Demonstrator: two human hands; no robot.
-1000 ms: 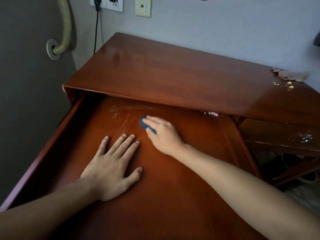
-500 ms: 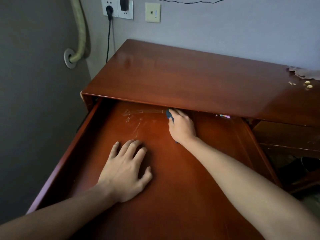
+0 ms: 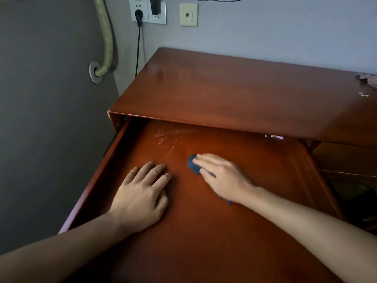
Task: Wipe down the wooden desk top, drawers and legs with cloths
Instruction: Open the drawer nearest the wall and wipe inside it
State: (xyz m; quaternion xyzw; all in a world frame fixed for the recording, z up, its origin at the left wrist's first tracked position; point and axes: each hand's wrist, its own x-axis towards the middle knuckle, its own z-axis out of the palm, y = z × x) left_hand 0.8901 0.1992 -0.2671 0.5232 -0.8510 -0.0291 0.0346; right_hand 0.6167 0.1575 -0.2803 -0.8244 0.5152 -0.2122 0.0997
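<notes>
Pulled-out wooden drawer tray (image 3: 224,231) is filling the foreground. Left hand (image 3: 140,198) is lying flat on it, fingers straight, grasping nothing. Just beside, right hand (image 3: 223,177) is pressing a dark blue cloth (image 3: 192,164) onto the tray with extended fingers. Beyond, desk top (image 3: 224,92) is meeting the grey wall (image 3: 265,27).

Pulled-out wooden drawer panel (image 3: 234,231) is projecting from under the desk top (image 3: 224,94). Lying flat on it: left hand (image 3: 140,198), palm down; right hand (image 3: 222,176) is pressing a dark blue cloth (image 3: 192,164). Pale scuff marks (image 3: 167,139) are showing near its back. Crumbs (image 3: 363,94) are sitting on the desk top's right edge.
</notes>
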